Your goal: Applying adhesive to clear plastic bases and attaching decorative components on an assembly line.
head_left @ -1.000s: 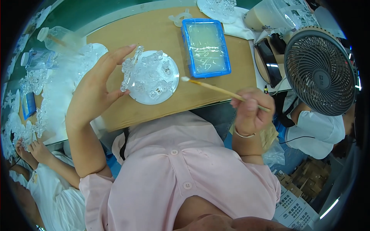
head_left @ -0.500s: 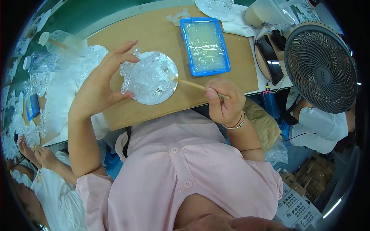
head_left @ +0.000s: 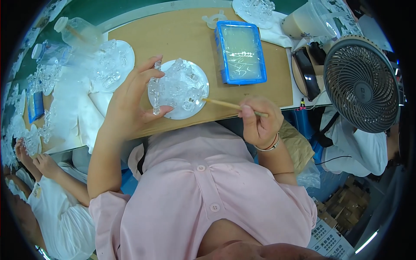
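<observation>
My left hand (head_left: 130, 97) pinches the two ends of a clear, knobbly plastic piece (head_left: 156, 92) between thumb and fingertips, upright at the left rim of a round white plate (head_left: 184, 114). A cluster of clear plastic parts (head_left: 178, 82) lies on that plate. My right hand (head_left: 261, 120) is closed around a thin, light wooden stick (head_left: 227, 104), which slants left. Its tip reaches the right side of the plate; whether it touches a part is too small to tell.
A blue-rimmed tray (head_left: 263, 65) with a pale, shiny surface stands at the back of the brown board (head_left: 173, 30). To the right are a black fan (head_left: 363, 86), a dark glasses-like object (head_left: 306, 73) and a tub (head_left: 305, 21). Bottles (head_left: 80, 31) and another loaded plate (head_left: 130, 54) stand left, near a co-worker's hands (head_left: 45, 164).
The view has shifted slightly. My left hand and its clear piece turn more upright at the plate's left rim. The stick's tip is now lower, near the plate's right edge.
</observation>
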